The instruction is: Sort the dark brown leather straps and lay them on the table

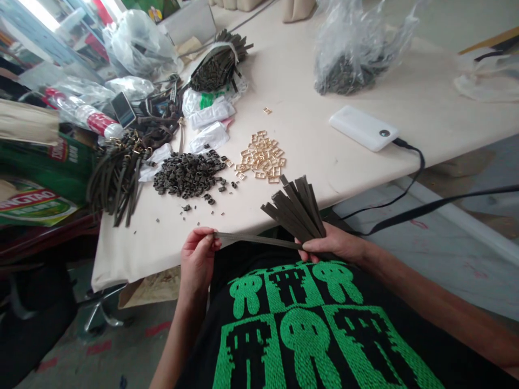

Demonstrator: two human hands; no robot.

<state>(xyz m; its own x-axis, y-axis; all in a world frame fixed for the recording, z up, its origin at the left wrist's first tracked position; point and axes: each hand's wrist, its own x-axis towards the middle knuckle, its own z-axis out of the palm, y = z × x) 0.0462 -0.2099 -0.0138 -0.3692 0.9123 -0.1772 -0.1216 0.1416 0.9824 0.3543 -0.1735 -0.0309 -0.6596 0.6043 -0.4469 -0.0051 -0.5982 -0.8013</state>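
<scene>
Stretched before the black shirt [304,340], the narrow dark strap [256,239] should handle light and pliant, best held by its ends: the left hand [199,251] pinches one, while the right hand [334,244], clasping a strap bundle [299,208], seems to pin the other under its thumb.

The person wears a black shirt [320,310] printed in bright green with a rough, stitch-like texture. The landmark on it is a round-headed green figure [305,346]. On either side of this figure, green blocks [219,351] carry jagged black shapes; in the row above it, two smaller green figures [246,296] flank another black shape. The left hand [198,248], right hand [334,244] and forearms [430,297] are bare.
</scene>
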